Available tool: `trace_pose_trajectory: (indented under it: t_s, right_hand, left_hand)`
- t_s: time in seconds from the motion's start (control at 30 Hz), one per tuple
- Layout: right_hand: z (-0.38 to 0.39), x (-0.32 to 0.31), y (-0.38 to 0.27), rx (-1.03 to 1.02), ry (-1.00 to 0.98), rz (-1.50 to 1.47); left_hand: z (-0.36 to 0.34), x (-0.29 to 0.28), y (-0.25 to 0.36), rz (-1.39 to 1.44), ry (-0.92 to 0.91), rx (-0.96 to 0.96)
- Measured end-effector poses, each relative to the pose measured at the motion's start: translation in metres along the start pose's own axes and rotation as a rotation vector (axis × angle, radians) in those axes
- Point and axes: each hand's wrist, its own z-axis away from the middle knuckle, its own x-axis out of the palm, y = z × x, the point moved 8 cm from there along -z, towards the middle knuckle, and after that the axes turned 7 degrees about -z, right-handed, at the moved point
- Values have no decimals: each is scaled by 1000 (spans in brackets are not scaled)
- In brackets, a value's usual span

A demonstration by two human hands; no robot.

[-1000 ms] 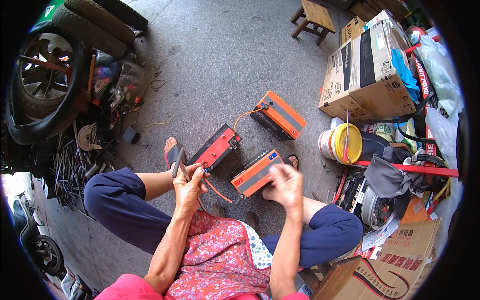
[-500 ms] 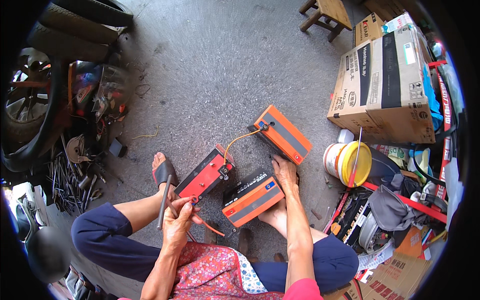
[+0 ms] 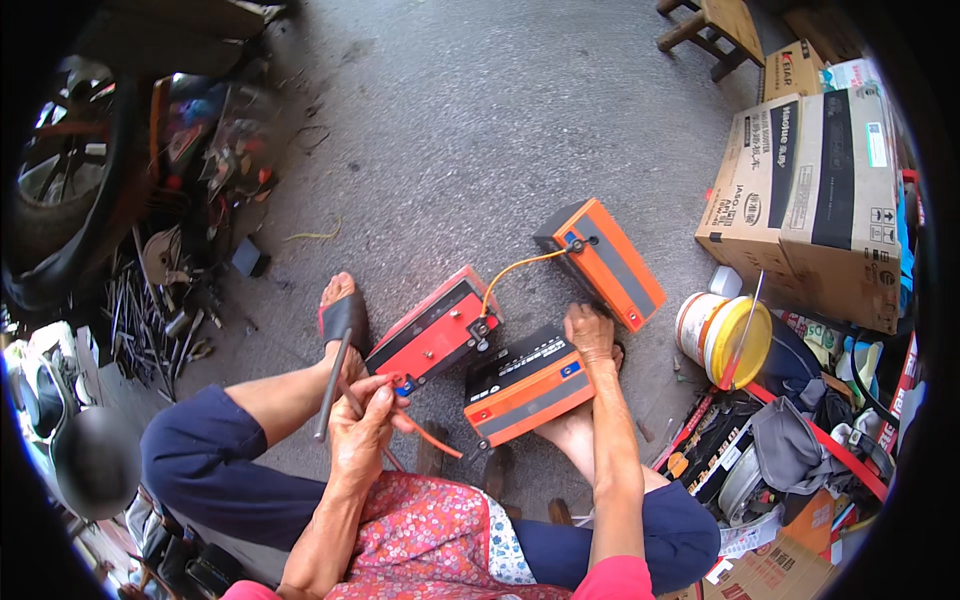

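Observation:
Three brick-shaped batteries stand on the floor between my legs. My left hand [image 3: 362, 425] is closed around a T-handle wrench [image 3: 334, 385] and pinches a short red wire [image 3: 435, 442] near the red battery [image 3: 425, 335]. That battery's top carries metal terminal posts. My right hand [image 3: 592, 335] grips the far right end of the nearest orange-and-black battery [image 3: 530, 400], which is tilted with its black printed side showing. Behind it lies another orange battery [image 3: 615, 265], joined to the red one by a yellow wire [image 3: 515, 265].
Tyres, a wheel [image 3: 65, 190] and scattered metal tools [image 3: 155, 335] crowd the left. To the right are a large carton [image 3: 800, 200], a yellow-lidded bucket [image 3: 735, 340] and jumbled parts. A wooden stool [image 3: 725, 30] stands at the far right. My sandalled foot [image 3: 342, 310] is beside the red battery.
The whole view has shifted, so things sit further right. Under my right hand the nearest battery has tilted, showing more of its black side. My left hand keeps its hold.

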Motion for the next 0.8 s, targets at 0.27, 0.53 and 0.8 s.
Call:
trace_pose_trajectory:
  t_s: [0.27, 0.53, 0.8]
  right_hand:
    - [86, -47, 48, 643, 207, -399]
    - [116, -105, 0, 889, 759, -1197]
    - [51, -176, -215, 448, 251, -1641]
  left_hand:
    - [9, -2, -6, 57, -24, 27]
    - [13, -5, -9, 215, -56, 86]
    - [8, -14, -24, 231, -74, 107]
